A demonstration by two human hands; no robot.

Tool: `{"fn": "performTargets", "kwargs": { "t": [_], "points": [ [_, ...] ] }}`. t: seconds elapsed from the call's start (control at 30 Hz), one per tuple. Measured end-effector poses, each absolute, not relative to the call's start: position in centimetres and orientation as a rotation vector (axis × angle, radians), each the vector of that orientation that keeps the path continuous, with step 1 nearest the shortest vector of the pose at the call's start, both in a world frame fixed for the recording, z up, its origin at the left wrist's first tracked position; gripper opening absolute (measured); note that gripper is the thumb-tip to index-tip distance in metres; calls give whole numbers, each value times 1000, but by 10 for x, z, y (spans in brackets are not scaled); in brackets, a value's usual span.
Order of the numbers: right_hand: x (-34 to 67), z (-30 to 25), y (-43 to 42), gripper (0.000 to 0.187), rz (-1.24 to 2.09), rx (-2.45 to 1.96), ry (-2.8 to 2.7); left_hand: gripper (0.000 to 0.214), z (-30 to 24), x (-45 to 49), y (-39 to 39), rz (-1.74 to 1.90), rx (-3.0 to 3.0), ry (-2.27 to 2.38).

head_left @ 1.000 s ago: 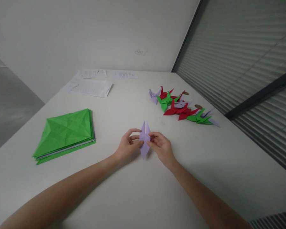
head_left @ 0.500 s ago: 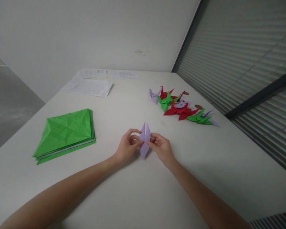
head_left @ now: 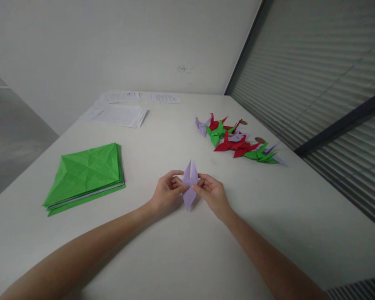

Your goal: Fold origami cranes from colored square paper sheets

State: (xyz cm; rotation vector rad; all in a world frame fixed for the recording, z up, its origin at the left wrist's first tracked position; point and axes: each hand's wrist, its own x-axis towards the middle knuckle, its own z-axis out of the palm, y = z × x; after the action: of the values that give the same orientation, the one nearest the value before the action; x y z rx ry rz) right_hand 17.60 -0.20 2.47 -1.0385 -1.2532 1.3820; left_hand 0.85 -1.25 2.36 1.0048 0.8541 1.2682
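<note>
A lavender folded origami paper [head_left: 190, 193] stands out in the middle of the view, long and diamond-shaped, with a slit between two points at its far end. My left hand [head_left: 168, 189] pinches its left edge, thumb on the near face. On the opposite edge my right hand [head_left: 211, 192] pinches it in the same way, thumb tip near the centre. The fingertips behind the paper are partly hidden.
A stack of creased green paper sheets [head_left: 90, 168] lies to the left. Several red, green and lavender origami cranes [head_left: 234, 143] sit at the right, beside brown round pieces [head_left: 260, 140]. Printed papers [head_left: 118, 114] lie at the far left; window blinds [head_left: 315, 75] border the right.
The lavender paper looks slightly wider, its near tip a little lower in view. Both hands keep their pinch almost in place.
</note>
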Motion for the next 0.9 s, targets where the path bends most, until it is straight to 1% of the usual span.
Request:
{"fn": "performTargets", "kwargs": {
  "t": [0.1,0.33,0.57,0.77,0.9],
  "points": [
    [175,22,-2,36,1415,-1063,-1305,49,23,9,-13,1279,997,877],
    [178,16,-1,45,1443,-1096,-1346,50,24,10,-13,1264,982,880],
    [179,20,-1,45,1462,-1110,-1352,43,20,10,-14,1096,968,861],
    [178,27,-4,42,1491,-1124,-1339,42,19,9,-14,1083,1000,858],
    [178,23,-5,45,1510,-1126,-1361,36,24,7,-12,1148,966,826]
  ]
}}
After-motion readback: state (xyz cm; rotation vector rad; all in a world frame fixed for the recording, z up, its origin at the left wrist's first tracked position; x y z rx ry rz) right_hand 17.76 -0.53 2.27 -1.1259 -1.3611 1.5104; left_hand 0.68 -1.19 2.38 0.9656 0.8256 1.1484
